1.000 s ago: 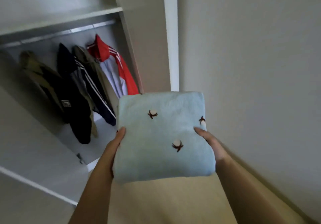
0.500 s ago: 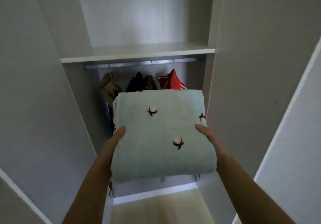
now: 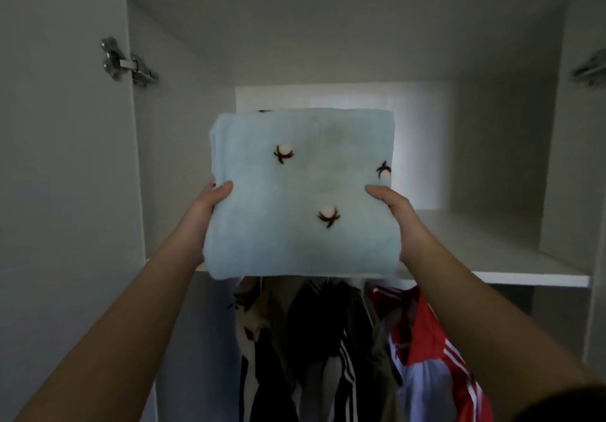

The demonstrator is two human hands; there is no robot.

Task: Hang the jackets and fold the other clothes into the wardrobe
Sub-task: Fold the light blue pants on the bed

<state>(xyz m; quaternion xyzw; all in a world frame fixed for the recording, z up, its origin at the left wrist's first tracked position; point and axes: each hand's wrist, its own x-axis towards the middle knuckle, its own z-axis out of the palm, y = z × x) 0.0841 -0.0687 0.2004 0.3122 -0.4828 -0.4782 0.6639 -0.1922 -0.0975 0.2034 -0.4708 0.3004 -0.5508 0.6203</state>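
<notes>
Head view looks up into an open white wardrobe, which fills nearly the whole frame. Its left door stands swung open at the left edge. A white shelf runs across the wardrobe and splits it into an upper compartment and a hanging space below.

Under the shelf several jackets hang side by side: a tan jacket at the left, a dark jacket with white stripes in the middle, and a red and white jacket at the right. They touch one another.

A folded light blue garment is held up in front of the upper compartment, roughly flat and square, with its near edge covering the shelf's front edge. Whether it rests on the shelf cannot be told. It bears small white puff motifs with dark stems.

Both hands clamp the garment, one on each side and well apart. The left hand grips its left edge with the thumb on top; the right hand grips its right edge the same way. The fingers underneath are hidden by the cloth. Both bare forearms reach up from the bottom corners.

A metal hinge sits on the left door near the top, and a second hinge, blurred, shows at the right edge.
</notes>
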